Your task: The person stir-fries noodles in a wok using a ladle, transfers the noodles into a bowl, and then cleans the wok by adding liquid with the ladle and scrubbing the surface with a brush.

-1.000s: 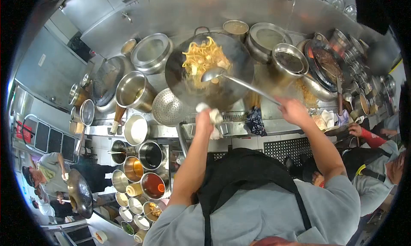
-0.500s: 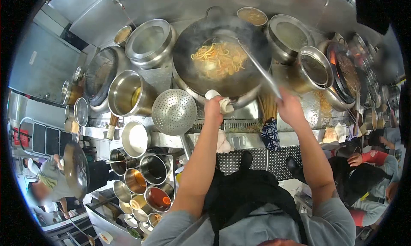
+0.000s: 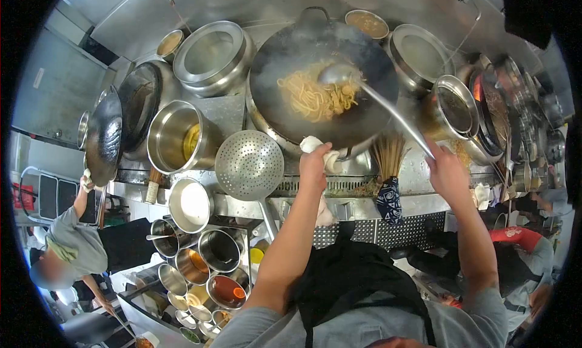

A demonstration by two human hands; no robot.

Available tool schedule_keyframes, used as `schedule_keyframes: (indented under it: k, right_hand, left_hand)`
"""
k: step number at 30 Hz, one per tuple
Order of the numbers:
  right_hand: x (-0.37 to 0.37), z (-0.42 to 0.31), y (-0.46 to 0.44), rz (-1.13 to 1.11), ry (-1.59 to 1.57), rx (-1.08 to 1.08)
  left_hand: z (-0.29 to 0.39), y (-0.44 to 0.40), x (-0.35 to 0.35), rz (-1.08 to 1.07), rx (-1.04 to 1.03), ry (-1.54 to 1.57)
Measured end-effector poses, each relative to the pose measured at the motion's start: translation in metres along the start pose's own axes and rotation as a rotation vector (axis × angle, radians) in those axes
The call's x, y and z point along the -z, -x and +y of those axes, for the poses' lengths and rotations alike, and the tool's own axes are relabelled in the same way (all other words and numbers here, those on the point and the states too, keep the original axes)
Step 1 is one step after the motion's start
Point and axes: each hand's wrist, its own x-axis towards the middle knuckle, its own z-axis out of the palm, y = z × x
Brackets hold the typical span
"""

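My left hand [image 3: 314, 166] is closed on a white cloth [image 3: 321, 151] at the near rim of a large black wok [image 3: 267, 105]. Yellow noodles [image 3: 312, 96] lie in the middle of the wok, with steam rising around them. My right hand [image 3: 447, 173] is wrapped round the handle of a long metal ladle [image 3: 394, 111], whose bowl rests on or just above the noodles. A bamboo brush [image 3: 388, 157] with a patterned blue wrap stands between my hands. Left of my left hand lies a perforated strainer [image 3: 249, 164].
Lidded pots [image 3: 212, 54] flank the wok. A steel pot [image 3: 179, 136] is at its left and another [image 3: 454, 105] at its right. Sauce containers [image 3: 227, 287] stand below left. At far left a co-worker [image 3: 76, 239] holds another wok [image 3: 104, 139]; another person [image 3: 515, 269] is at right.
The ladle bowl has come down from the wok's far side onto the noodles, and my right hand has moved right and lower. The left co-worker's wok has risen onto the stove area.
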Motion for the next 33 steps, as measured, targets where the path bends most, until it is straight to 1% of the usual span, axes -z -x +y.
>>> schedule_keyframes:
  k: [1,3,5,7,8,9,10,13,16,19,20,21,23,24,26,27,30,33]
  right_hand:
    - [-0.01,-0.004,-0.02,0.013,-0.02,-0.025]
    - [-0.041,-0.005,-0.061,0.144,-0.075,0.077]
    - [-0.061,-0.019,-0.097,0.109,-0.186,0.052]
    - [-0.051,-0.051,-0.11,-0.064,-0.134,-0.074]
    - [-0.055,-0.055,-0.11,-0.064,-0.132,-0.033]
    - [-0.059,-0.059,-0.106,-0.068,-0.133,0.001]
    - [-0.047,-0.064,-0.099,-0.124,-0.136,0.01]
    - [-0.051,-0.074,-0.089,-0.04,-0.095,0.094]
    - [-0.056,-0.089,-0.068,-0.023,-0.025,0.141]
    - [-0.022,-0.065,-0.034,-0.122,0.038,0.189]
    - [-0.024,-0.05,-0.031,-0.124,0.026,0.176]
    - [-0.02,-0.045,-0.026,-0.098,-0.011,0.117]
    - [-0.013,-0.039,-0.018,-0.05,-0.081,0.007]
    - [-0.021,-0.034,-0.022,0.018,-0.119,-0.011]
    - [-0.04,-0.03,-0.037,0.035,-0.169,-0.102]
    - [-0.038,-0.031,-0.038,0.042,-0.191,-0.145]
    - [-0.043,-0.036,-0.008,-0.106,-0.177,-0.121]
    - [-0.041,-0.029,0.004,-0.05,-0.251,-0.019]
  left_hand:
    - [0.002,0.001,-0.002,0.003,0.015,0.01]
    - [0.002,-0.002,0.002,0.007,0.05,-0.045]
    - [0.002,-0.005,0.004,0.011,0.066,-0.059]
    - [0.0,-0.004,0.002,0.014,0.065,-0.03]
    - [0.0,-0.006,0.003,0.009,0.067,-0.043]
    - [0.002,-0.001,0.002,0.018,0.066,-0.06]
    - [0.007,0.004,-0.001,0.025,0.063,-0.08]
    - [0.006,0.001,-0.003,0.022,0.054,-0.062]
    - [0.003,-0.009,0.003,-0.009,0.108,-0.083]
    - [0.005,-0.013,0.005,-0.08,0.101,-0.105]
    - [0.006,-0.01,0.005,-0.101,0.092,-0.103]
    - [0.007,-0.011,0.005,-0.123,0.083,-0.101]
    - [0.005,-0.014,0.004,-0.084,0.065,-0.129]
    - [0.004,-0.019,0.004,-0.064,0.054,-0.138]
    - [0.002,-0.025,0.007,-0.09,0.039,-0.127]
    - [0.0,-0.028,0.008,-0.102,0.031,-0.117]
    - [-0.002,-0.038,0.01,-0.054,0.01,-0.136]
    - [0.002,-0.024,0.004,-0.023,0.006,-0.131]
